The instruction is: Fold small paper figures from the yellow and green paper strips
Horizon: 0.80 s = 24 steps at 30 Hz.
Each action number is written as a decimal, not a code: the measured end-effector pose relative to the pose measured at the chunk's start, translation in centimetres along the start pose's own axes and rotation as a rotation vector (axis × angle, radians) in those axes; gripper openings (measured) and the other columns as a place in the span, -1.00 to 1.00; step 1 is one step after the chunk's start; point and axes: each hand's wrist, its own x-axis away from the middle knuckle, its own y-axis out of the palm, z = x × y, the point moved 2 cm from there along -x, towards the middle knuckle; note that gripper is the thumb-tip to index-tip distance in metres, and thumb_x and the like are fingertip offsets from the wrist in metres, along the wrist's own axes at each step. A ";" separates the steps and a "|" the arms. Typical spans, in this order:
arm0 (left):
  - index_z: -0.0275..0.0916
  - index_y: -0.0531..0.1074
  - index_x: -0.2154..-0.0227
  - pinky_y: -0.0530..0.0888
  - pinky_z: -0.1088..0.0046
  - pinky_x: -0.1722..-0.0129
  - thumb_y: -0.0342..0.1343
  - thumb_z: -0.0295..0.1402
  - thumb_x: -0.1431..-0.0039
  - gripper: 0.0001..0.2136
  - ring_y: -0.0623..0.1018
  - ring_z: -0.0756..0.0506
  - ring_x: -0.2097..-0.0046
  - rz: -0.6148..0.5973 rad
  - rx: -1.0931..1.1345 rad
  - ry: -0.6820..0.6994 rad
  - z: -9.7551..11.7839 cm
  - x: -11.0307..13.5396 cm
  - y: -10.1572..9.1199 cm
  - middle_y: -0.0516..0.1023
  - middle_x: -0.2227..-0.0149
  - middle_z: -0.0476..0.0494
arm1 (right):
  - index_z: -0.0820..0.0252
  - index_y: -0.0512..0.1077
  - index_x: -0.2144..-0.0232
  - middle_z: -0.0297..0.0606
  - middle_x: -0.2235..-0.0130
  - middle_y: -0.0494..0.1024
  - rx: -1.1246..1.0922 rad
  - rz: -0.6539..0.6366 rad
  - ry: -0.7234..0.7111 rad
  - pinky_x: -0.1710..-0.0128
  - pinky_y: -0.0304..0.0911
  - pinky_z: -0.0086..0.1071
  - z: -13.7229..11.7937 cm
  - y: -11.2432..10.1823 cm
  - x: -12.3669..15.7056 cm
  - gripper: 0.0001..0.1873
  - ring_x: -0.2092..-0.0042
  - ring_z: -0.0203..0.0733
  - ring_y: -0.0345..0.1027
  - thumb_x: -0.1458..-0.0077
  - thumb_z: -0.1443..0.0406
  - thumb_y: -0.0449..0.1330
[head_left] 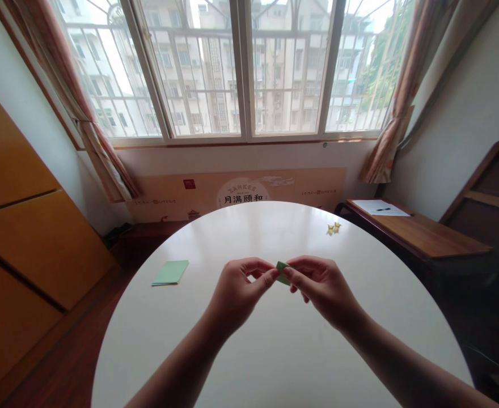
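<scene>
A small folded green paper piece (282, 271) is pinched between both hands above the middle of the round white table (275, 351). My left hand (239, 294) grips its left side with thumb and fingers closed. My right hand (321, 286) holds its right side the same way. Most of the paper is hidden by the fingertips. A flat stack of green paper (170, 272) lies on the table to the left, apart from my hands. A tiny yellow folded paper figure (333, 228) sits at the far right of the tabletop.
A wooden side desk (419, 232) with a white sheet and a pen (379, 208) stands to the right. A large barred window with curtains fills the back wall. Wooden cabinet panels (24, 238) run along the left.
</scene>
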 end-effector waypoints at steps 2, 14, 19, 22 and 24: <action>-0.30 0.62 0.43 0.29 0.58 0.58 0.27 -0.22 -0.11 -0.78 0.38 0.03 0.52 0.009 0.030 -0.005 0.0 0.0 0.0 0.57 0.51 -0.09 | 0.22 0.62 0.32 -0.21 0.45 0.60 -0.020 0.007 0.014 0.66 0.13 -0.52 0.1 0.0 0.0 -0.73 0.49 -0.28 0.36 -0.06 0.11 0.36; -0.33 0.62 0.33 0.34 0.54 0.57 0.25 -0.21 -0.12 -0.75 0.43 -0.01 0.49 0.020 0.074 -0.024 -0.1 0.0 -0.1 0.62 0.44 -0.17 | 0.24 0.61 0.36 -0.31 0.57 0.51 -0.015 -0.004 0.049 0.68 0.11 -0.52 -0.1 0.3 0.2 -0.73 0.59 -0.36 0.22 -0.09 0.12 0.33; -0.35 0.60 0.39 0.32 0.55 0.59 0.23 -0.25 -0.11 -0.78 0.39 0.01 0.52 0.017 0.145 -0.051 -0.2 0.0 0.1 0.56 0.51 -0.11 | 0.24 0.59 0.39 -0.30 0.56 0.50 0.008 -0.017 0.069 0.66 0.10 -0.50 -0.2 0.4 0.4 -0.73 0.59 -0.35 0.18 -0.09 0.12 0.30; -0.33 0.59 0.44 0.31 0.55 0.56 0.23 -0.27 -0.11 -0.81 0.38 0.02 0.52 0.020 0.136 -0.043 -0.2 0.0 0.1 0.55 0.53 -0.09 | 0.23 0.56 0.38 -0.31 0.56 0.48 0.015 -0.019 0.063 0.66 0.05 -0.48 -0.2 0.5 0.4 -0.75 0.59 -0.34 0.18 -0.08 0.13 0.31; -0.32 0.60 0.46 0.30 0.54 0.55 0.23 -0.29 -0.10 -0.82 0.39 0.01 0.51 0.016 0.107 -0.037 -0.1 0.0 0.1 0.56 0.53 -0.10 | 0.22 0.54 0.40 -0.33 0.55 0.46 0.017 -0.022 0.053 0.63 0.05 -0.46 -0.2 0.6 0.4 -0.79 0.55 -0.31 0.22 -0.06 0.17 0.31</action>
